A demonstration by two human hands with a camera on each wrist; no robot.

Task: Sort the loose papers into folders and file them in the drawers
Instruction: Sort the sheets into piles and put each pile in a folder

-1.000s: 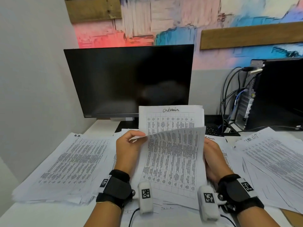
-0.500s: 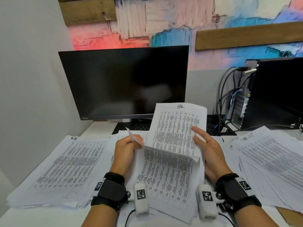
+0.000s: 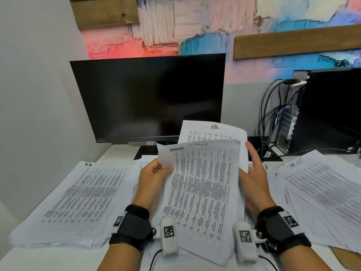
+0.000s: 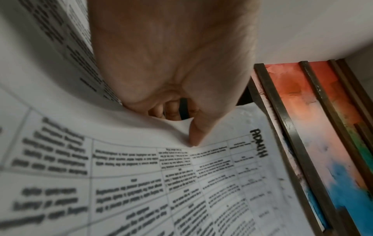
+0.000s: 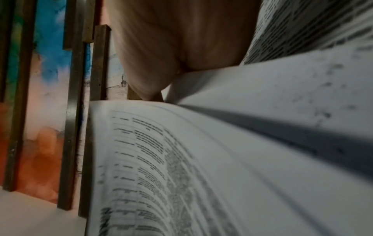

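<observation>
I hold a bundle of printed table sheets upright over the desk. The front sheet (image 3: 201, 188) is headed ADMIN in handwriting. My left hand (image 3: 166, 170) pinches its top left corner, and the left wrist view shows the thumb (image 4: 193, 137) pressed on that sheet (image 4: 181, 183). Behind it stands a sheet headed HR (image 3: 213, 132). My right hand (image 3: 254, 173) is at the right edge with its fingers straight up. In the right wrist view a sheet (image 5: 262, 95) runs into the crook of that hand (image 5: 171, 47). No folder or drawer is clearly in view.
A flat pile marked H.R. (image 3: 82, 196) lies on the left of the white desk (image 3: 117, 151), and another spread pile (image 3: 322, 192) on the right. Behind stand a dark monitor (image 3: 148, 96), a computer tower (image 3: 328, 110) and hanging cables (image 3: 267, 118). A brown corner (image 3: 343, 257) shows under the right pile.
The HR sheet my right hand held in front half a second ago now stands behind the bundle. A sheet headed ADMIN faces me. My left hand keeps its pinch.
</observation>
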